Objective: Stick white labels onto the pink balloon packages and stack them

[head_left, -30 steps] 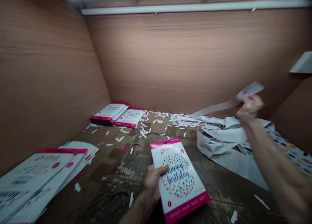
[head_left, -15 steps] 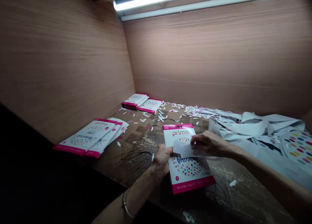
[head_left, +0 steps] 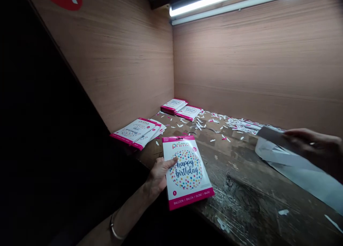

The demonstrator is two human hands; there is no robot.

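Note:
My left hand [head_left: 158,174] grips a balloon packet [head_left: 187,171] by its left edge, thumb across the front. The packet is white with pink bands, "prima" at the top and a dotted round "happy birthday" balloon printed on it. It is tilted, face up, over the table's front edge. At the far right, my right hand [head_left: 317,146], blurred by motion, is closed on a pale paper strip [head_left: 272,134]. That strip hangs above a heap of white backing paper [head_left: 297,171] on the table.
Several similar packets lie fanned out at the left [head_left: 135,131]. More packet stacks [head_left: 174,105] stand in the back corner. Small white and pink paper scraps [head_left: 199,124] litter the wooden table [head_left: 241,189]. Wooden panels [head_left: 241,60] wall in the left and back, with a tube light [head_left: 214,2] above.
My right hand has drawn the pale strip off the packet's front and away to the right. The left hand still holds the packet, whose print is now uncovered. The view has swung right.

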